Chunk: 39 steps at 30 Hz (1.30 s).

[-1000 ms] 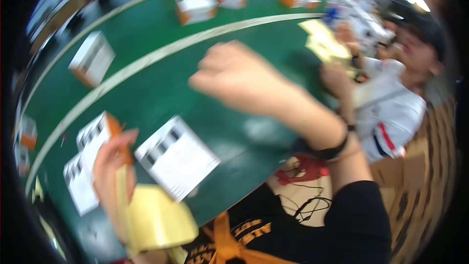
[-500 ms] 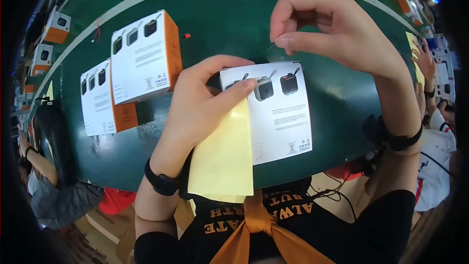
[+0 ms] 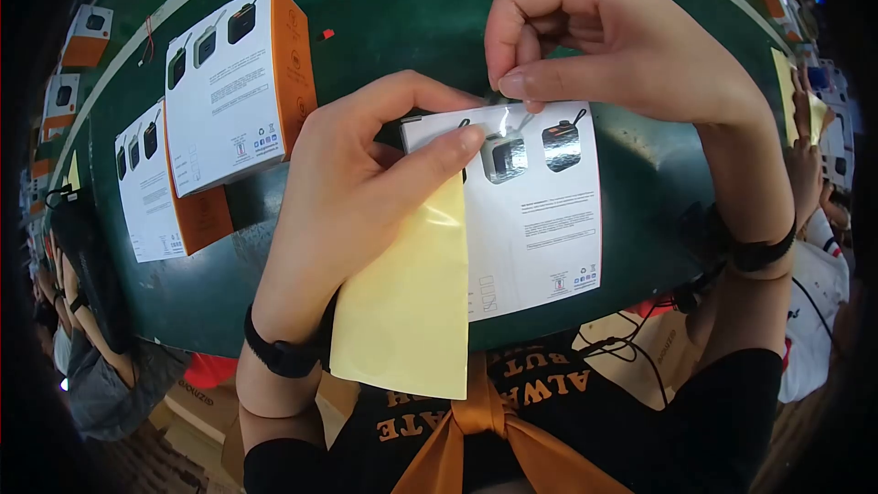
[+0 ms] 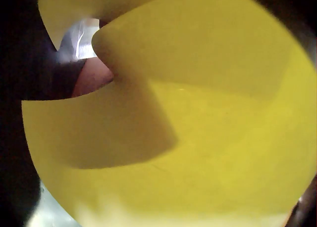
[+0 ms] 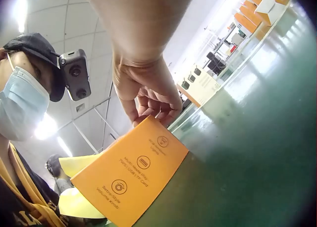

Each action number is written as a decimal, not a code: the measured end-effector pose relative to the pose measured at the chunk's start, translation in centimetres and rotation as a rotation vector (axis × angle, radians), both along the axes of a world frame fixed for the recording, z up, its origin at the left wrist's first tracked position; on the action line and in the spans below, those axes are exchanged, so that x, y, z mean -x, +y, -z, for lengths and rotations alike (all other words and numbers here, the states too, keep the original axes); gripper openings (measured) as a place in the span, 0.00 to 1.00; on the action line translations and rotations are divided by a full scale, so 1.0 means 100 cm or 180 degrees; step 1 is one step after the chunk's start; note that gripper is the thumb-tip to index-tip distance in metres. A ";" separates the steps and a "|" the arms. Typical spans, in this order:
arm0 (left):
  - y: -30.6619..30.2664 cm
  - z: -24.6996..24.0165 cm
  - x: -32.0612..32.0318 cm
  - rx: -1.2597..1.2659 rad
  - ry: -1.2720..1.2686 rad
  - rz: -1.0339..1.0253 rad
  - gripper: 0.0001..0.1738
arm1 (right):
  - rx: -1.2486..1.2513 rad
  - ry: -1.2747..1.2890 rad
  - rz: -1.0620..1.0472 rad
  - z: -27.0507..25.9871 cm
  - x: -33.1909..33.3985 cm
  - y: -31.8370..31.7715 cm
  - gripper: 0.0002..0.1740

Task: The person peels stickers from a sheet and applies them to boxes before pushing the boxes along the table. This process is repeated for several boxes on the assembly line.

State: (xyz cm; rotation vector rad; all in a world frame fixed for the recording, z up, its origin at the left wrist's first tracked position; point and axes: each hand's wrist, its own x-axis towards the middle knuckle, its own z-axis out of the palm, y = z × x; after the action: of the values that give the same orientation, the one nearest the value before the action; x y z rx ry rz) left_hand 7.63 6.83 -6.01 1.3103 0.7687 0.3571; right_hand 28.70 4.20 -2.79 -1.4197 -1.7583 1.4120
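Note:
A white box (image 3: pixel 540 220) printed with pictures of small speakers stands at the table's near side, its orange side (image 5: pixel 153 162) showing in the right wrist view. My left hand (image 3: pixel 366 174) grips its upper left, thumb on the printed face. That hand also holds a folded yellow sheet (image 3: pixel 402 311), which hangs over the box's left part and fills most of the left wrist view. At the box's top edge, my right hand (image 3: pixel 613 55) pinches a small clear sticker between thumb and forefinger. The sticker shows only as a faint glint.
Two similar white-and-orange boxes, one nearer (image 3: pixel 229 101) and one behind (image 3: pixel 146 183), stand at left on the green table (image 3: pixel 402 18). A small red piece (image 3: pixel 326 35) lies beyond them. Dark cables (image 3: pixel 631 334) hang near the right front edge. Other people work at both sides.
My right hand has come down from above the table to the box's top edge. My left hand, carrying the yellow sheet, has gripped the box. The head view has swung round and steadied.

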 end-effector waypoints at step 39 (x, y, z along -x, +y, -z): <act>0.001 0.008 0.004 -0.0512 0.0227 -0.0019 0.09 | -0.1745 -0.2605 -0.0220 0.006 0.011 -0.006 0.09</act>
State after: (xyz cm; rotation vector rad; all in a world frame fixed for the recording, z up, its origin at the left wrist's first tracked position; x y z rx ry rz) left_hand 7.28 6.97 -6.79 1.4783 0.8169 0.3848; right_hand 27.57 3.59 -3.37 -1.7239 -2.4295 0.2676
